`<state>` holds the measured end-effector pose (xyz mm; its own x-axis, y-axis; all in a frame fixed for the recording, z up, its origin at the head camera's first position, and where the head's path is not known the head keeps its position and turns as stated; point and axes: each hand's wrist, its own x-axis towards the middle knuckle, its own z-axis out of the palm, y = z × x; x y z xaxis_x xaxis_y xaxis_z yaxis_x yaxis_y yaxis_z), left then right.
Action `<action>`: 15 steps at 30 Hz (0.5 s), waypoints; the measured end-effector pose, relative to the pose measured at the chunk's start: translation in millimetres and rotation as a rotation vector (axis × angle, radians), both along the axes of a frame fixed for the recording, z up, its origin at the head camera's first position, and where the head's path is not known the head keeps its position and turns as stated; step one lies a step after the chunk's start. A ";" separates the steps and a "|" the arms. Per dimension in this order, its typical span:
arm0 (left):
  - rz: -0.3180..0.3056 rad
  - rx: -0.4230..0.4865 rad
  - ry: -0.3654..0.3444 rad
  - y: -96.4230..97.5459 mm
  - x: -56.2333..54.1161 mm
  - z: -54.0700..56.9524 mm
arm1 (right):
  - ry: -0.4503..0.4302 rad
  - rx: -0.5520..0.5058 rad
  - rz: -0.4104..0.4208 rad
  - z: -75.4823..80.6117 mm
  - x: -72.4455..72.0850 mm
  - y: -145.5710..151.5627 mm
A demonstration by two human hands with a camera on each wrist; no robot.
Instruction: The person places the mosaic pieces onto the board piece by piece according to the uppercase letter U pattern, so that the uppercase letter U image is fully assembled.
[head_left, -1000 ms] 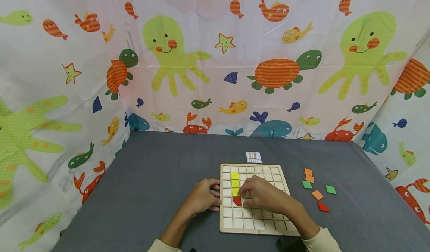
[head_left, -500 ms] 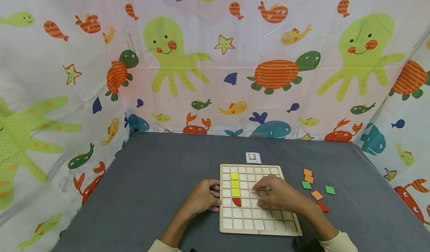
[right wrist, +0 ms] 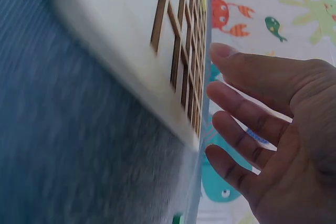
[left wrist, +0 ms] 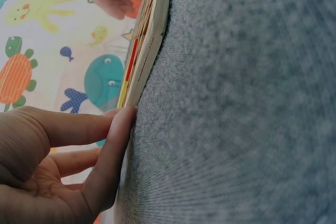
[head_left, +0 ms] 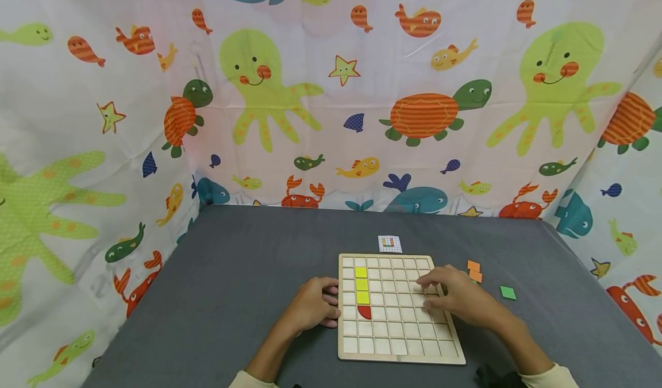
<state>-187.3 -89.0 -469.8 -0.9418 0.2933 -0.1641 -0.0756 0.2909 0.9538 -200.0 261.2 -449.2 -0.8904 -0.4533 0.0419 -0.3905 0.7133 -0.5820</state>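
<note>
1. And there goes the R hand [head_left: 457, 291]: half a sec ago it's over the board's [head_left: 396, 300] middle, now it's out at the right edge; the L hand [head_left: 310, 303] hasn't budged.
2. R fingers: gently bent, thumb & tips apart, moderate gap, nothing btwn them.
3. L fingers: bent, thumb & a fingertip closed up on the board's left edge, holding it there.
4. Board lies flat, right of centre on the grey desk [head_left: 248, 261], w/ the pattern card [head_left: 390, 244] just past its far edge, toward the desk's far edge.
5. Handling, board: looks wooden, so prob. stiff, fairly light, not fragile, might slide on cloth if nudged. Best hold = the raised rim, left or right edge, clear of the cells.
6. Handling, tiles: look thin, hard, v. light, maybe slick; pinch by opposite edges or a corner.
7. Container check: the board's a grid of shallow cells. 2nd column from left edge: 3 yellow tiles [head_left: 362, 284] in a row, then the rounded red tile [head_left: 364, 312] next cell nearer the person.
8. Off the board's right edge, toward the desk's right edge: 2 orange tiles [head_left: 474, 271] touching, plus a green tile [head_left: 508, 292] apart from them. The R hand & forearm block some desk there, so can't give a full count.
</note>
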 end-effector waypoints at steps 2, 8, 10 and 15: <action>0.000 0.003 -0.005 0.0 -0.1 -0.1 | 0.003 0.021 -0.023 -0.5 0.7 6.2; 0.005 0.001 -0.005 0.3 0.2 -0.1 | 0.062 0.052 -0.066 -4.0 0.3 24.0; 0.005 -0.003 0.001 0.5 0.2 -0.5 | 0.070 0.047 -0.079 -5.1 0.5 29.4; -0.001 -0.006 0.013 0.6 0.1 -1.9 | 0.068 0.055 -0.093 -6.2 1.1 42.0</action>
